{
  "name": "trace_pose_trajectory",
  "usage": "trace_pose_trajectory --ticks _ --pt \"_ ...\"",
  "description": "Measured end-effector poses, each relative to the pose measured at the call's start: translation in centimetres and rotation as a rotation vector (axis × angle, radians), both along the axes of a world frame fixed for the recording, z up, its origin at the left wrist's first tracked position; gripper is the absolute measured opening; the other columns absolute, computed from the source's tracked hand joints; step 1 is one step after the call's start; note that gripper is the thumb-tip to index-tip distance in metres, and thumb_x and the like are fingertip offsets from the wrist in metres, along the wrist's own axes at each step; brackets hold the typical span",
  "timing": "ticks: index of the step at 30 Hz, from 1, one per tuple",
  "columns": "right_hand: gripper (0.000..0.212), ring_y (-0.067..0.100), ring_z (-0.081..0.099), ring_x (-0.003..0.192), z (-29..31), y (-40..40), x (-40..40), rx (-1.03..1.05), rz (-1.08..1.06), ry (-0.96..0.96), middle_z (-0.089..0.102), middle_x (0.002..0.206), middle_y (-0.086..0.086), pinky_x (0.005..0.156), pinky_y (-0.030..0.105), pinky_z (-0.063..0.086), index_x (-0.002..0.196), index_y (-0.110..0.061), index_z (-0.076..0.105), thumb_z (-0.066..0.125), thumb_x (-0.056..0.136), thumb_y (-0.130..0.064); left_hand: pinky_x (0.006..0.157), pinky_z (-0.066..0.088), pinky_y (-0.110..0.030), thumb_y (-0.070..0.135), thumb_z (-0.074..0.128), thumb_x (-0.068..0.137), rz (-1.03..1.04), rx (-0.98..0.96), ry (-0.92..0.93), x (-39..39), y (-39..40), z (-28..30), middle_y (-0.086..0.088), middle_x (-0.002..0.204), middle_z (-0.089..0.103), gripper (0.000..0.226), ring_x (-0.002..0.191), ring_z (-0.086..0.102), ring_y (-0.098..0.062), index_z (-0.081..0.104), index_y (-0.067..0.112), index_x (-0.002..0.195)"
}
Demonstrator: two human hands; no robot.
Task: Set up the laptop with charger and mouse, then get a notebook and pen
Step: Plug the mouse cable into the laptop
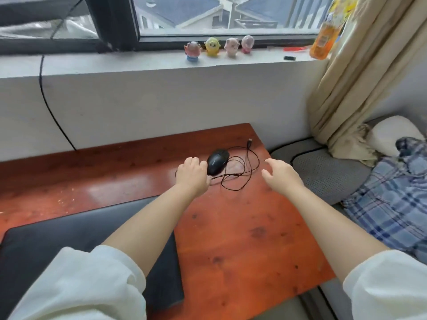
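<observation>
Head view looks down over a reddish wooden counter (pixel 231 239) set against a white wall below a window. Near the counter's far right corner lies a black wired mouse (pixel 217 164), its thin cable (pixel 245 172) looped loosely to the right and ending in a USB plug (pixel 250 142) close to the back edge. Of the two hands, the left hand (pixel 193 174) rests curled against the left side of the mouse, fingers bent and touching it; whether it truly grips the mouse or the cable cannot be told. The right hand (pixel 280 175) hovers to the right of the cable loops, fingers spread and holding nothing. Both forearms are bare, with white sleeves (pixel 87 287) pushed back near the elbows. A closed dark laptop (pixel 46 245) lies flat at the near left of the counter, partly under the left arm. On the windowsill (pixel 138 62) stand four small toy figurines (pixel 218 47) in a row, and an orange bottle (pixel 323 41) at the right end beside a beige curtain (pixel 360 77). To the right of the counter are a grey cushion (pixel 328 174) and a blue plaid cloth (pixel 397 204).
</observation>
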State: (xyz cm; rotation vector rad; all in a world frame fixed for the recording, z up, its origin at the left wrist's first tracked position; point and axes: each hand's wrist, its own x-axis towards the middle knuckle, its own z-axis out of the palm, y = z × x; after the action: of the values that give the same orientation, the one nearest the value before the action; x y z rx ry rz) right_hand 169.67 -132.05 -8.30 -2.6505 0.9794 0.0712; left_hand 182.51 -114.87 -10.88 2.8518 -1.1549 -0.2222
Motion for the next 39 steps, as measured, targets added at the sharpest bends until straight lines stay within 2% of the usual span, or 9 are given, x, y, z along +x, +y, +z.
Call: trace_pose_trajectory --ticks 6,9,15,23,27,31,33,35,39 --pt "0.037 0.034 0.047 0.118 -4.8 -5.9 4.9 0.122 0.033 0.089 0.053 0.129 0.021 0.092 0.037 0.042 0.126 -0.008 0.046 0.041 0.092 -0.022 0.099 0.039 -0.042 0.032 0.046 0.093 0.138 0.047 0.148 0.1 -1.7 -4.1 -0.017 0.129 0.048 0.039 0.124 0.039 -0.032 0.048 0.003 0.119" --pt "0.038 0.036 0.046 0.121 -7.0 -8.3 8.4 0.185 0.041 0.075 0.054 0.13 0.021 0.097 0.038 0.04 0.126 -0.009 0.048 0.041 0.091 -0.022 0.103 0.036 -0.043 0.032 0.046 0.093 0.269 0.066 0.23 -0.7 -1.6 -6.6 -0.017 0.134 0.043 0.042 0.127 0.036 -0.032 0.045 0.003 0.124" --pt "0.049 0.041 0.041 0.122 -10.5 -11.1 13.3 0.162 0.111 0.109 0.038 0.136 0.026 0.1 0.043 0.037 0.135 -0.012 0.035 0.045 0.09 -0.026 0.12 0.008 -0.04 0.044 0.04 0.094 0.455 0.078 0.335 -3.7 -1.6 -11.4 -0.016 0.158 0.002 0.07 0.146 -0.001 -0.029 0.012 0.007 0.147" --pt "0.043 0.044 0.047 0.117 -11.7 -12.1 16.9 0.112 0.01 -0.011 0.039 0.133 0.028 0.099 0.042 0.04 0.127 0.004 0.039 0.049 0.085 0.0 0.119 -0.003 -0.039 0.049 0.028 0.095 0.458 0.176 0.312 -4.4 -1.5 -13.3 -0.015 0.157 -0.013 0.074 0.145 -0.013 -0.027 -0.005 0.008 0.147" --pt "0.038 0.035 0.051 0.11 -10.3 -10.6 16.6 0.293 0.001 -0.276 0.052 0.121 0.023 0.086 0.035 0.041 0.114 0.002 0.045 0.042 0.077 0.01 0.119 -0.003 -0.039 0.049 0.032 0.095 0.476 0.2 0.353 -4.1 -1.5 -12.7 -0.014 0.157 -0.015 0.077 0.145 -0.015 -0.026 -0.007 0.008 0.147" --pt "0.035 0.034 0.05 0.107 -7.8 -6.6 14.4 0.389 0.303 -0.34 0.056 0.114 0.027 0.084 0.032 0.033 0.111 0.003 0.052 0.038 0.079 0.008 0.119 0.001 -0.037 0.045 0.038 0.094 0.457 0.16 0.391 -3.8 -1.4 -11.4 -0.012 0.158 -0.012 0.077 0.145 -0.011 -0.024 -0.004 0.009 0.148" --pt "0.023 0.037 0.05 0.098 -7.2 -4.2 12.9 0.383 0.48 -0.312 0.055 0.1 0.03 0.076 0.037 0.03 0.098 0.005 0.056 0.038 0.084 0.006 0.119 0.008 -0.035 0.039 0.041 0.095 0.452 0.109 0.279 -4.3 -0.7 -10.9 -0.01 0.159 -0.004 0.072 0.146 -0.004 -0.023 0.004 0.007 0.148" --pt "0.017 0.036 0.05 0.087 -7.1 -1.5 11.4 0.404 0.578 -0.255 0.048 0.085 0.02 0.064 0.037 0.026 0.086 -0.001 0.054 0.037 0.087 0.001 0.119 0.009 -0.034 0.034 0.038 0.097 0.461 0.089 0.126 -5.5 0.7 -10.6 -0.01 0.159 0.002 0.065 0.147 0.0 -0.023 0.008 0.006 0.147" --pt "0.02 0.036 0.053 0.088 -8.6 4.0 9.2 0.41 0.766 -0.083 0.049 0.089 0.017 0.066 0.037 0.035 0.099 -0.004 0.053 0.035 0.09 -0.009 0.12 0.004 -0.035 0.031 0.034 0.098 0.66 0.067 0.06 -7.8 5.1 -10.3 -0.012 0.158 0.006 0.061 0.147 0.002 -0.024 0.012 0.003 0.147"
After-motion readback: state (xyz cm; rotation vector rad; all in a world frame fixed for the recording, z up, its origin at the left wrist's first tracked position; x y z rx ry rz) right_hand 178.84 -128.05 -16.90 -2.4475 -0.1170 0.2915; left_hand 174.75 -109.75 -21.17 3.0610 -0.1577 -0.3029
